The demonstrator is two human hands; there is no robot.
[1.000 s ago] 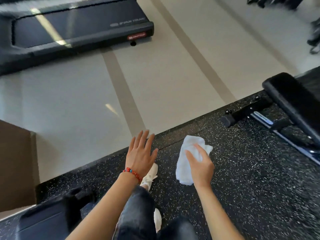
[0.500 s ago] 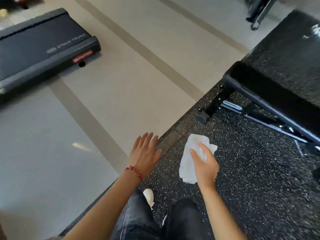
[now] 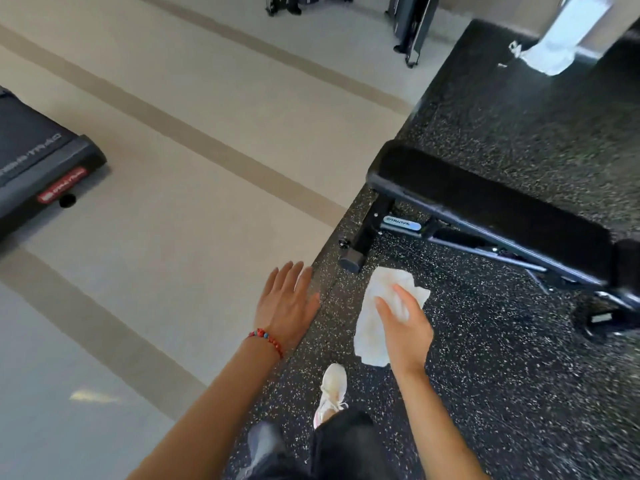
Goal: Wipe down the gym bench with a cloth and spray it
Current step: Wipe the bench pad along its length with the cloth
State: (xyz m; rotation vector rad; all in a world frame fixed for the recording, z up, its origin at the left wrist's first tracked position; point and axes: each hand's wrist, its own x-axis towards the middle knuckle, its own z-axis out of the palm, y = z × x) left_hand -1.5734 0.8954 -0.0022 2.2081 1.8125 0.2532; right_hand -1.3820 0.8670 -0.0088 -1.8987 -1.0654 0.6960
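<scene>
The left hand (image 3: pixel 285 306) kept no grip on anything: its fingers were straight and spread, palm down, held in the air over the line where the pale floor (image 3: pixel 194 237) met the black speckled mat (image 3: pixel 502 358). A red and blue bead bracelet (image 3: pixel 266 339) circled that wrist. Far out at nine o'clock from the hand, the end of a dark treadmill (image 3: pixel 41 168) with a red label sat on the pale floor, which was crossed by tan stripes.

Just at three o'clock from the left hand, the right hand (image 3: pixel 405 327) had its grip closed on a white cloth (image 3: pixel 377 317), thumb and fingers curled round the crumpled fabric, the rest of it hanging down below the palm. The cloth was in the air above the mat, near the foot of the gym bench (image 3: pixel 485 202) but not touching it.

Below the hands, at six o'clock, a white sneaker (image 3: pixel 332 393) and dark trouser legs stood on the mat.

The bench stood at about one o'clock from the right hand, its long black pad running toward the right edge, its dark metal frame and foot resting on the mat. At twelve o'clock from the bench, far back, a blurred white and silver object (image 3: pixel 561 32) stood on the mat; I could not tell what it was.
</scene>
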